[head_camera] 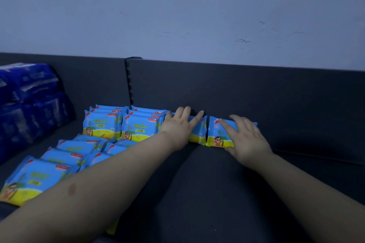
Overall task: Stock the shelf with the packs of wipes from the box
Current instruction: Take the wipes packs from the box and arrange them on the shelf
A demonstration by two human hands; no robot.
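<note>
Mid-frame, the left hand (177, 127) and right hand (248, 140), fingers straight, gripping nothing, press two wipe packs (217, 134) toward the back of the shelf (197, 183), seemingly squaring the row.

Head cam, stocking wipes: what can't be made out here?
- Box: outside the head view entirely.
- Middle pack: front mostly covered by the left hand.
- End pack: right half covered by the right hand.
- Dark blue bundles: blurred, cut by the left edge, label unreadable.
- Front rows of packs: partly behind the left forearm.
- Small print on the packs: too dim and small.
</note>
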